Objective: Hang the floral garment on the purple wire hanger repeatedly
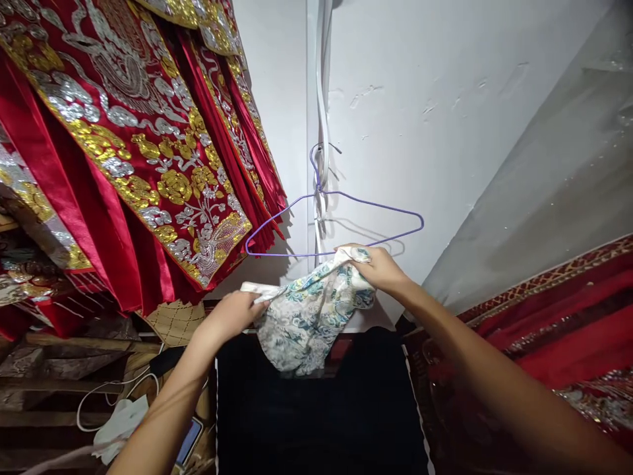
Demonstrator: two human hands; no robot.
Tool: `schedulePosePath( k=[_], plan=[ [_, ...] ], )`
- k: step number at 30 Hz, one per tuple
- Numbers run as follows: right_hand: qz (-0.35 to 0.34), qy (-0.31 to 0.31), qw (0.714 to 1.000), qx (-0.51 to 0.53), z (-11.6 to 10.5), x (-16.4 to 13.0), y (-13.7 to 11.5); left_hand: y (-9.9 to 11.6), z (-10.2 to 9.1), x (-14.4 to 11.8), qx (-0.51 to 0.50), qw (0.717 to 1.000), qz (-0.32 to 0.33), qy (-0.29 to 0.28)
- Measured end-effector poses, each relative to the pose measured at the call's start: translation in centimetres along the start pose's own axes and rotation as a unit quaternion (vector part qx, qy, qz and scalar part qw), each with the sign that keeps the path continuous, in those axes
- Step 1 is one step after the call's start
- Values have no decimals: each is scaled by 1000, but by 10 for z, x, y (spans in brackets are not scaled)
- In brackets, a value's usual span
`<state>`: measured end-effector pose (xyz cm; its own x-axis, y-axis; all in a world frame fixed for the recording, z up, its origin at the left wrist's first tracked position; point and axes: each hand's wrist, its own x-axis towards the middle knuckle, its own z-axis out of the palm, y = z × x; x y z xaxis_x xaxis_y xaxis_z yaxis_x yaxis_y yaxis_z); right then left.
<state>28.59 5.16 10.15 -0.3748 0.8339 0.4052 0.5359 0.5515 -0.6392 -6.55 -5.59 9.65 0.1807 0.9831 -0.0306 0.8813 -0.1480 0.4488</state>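
Between my two hands hangs a white garment (pixel 301 323) with a blue-green and yellow floral print. My left hand (pixel 237 311) is closed on its left edge, and my right hand (pixel 378 267) pinches its upper right corner. The cloth droops in folds, so what kind of garment it is cannot be made out. Just above it, a purple wire hanger (pixel 370 202) hangs bare by its hook. Its bottom bar passes close to my right fingertips; whether they touch is unclear.
Red skirts with gold and silver embroidery (pixel 175 188) hang at the left. White straps (pixel 321 99) run down the pale wall. More red fabric (pixel 548 343) is at the right. Below is a black surface (pixel 316 422); a phone (pixel 190 441) and white cable (pixel 91 402) lie at lower left.
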Motion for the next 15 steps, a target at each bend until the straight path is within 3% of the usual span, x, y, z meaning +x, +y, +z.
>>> schedulePosePath(
  k=[3, 7, 12, 15],
  plan=[
    [0, 23, 999, -24, -12, -6, -9, 2, -28, 22, 16, 998, 28, 52],
    [19, 45, 999, -21, -12, -11, -8, 8, -53, 35, 24, 987, 87, 130],
    [65, 68, 996, 4, -3, -13, -13, 27, -61, 30, 16, 968, 167, 188],
    [84, 65, 992, 69, 7, -14, -28, 37, -61, 42, 3, 956, 194, 219]
  ],
)
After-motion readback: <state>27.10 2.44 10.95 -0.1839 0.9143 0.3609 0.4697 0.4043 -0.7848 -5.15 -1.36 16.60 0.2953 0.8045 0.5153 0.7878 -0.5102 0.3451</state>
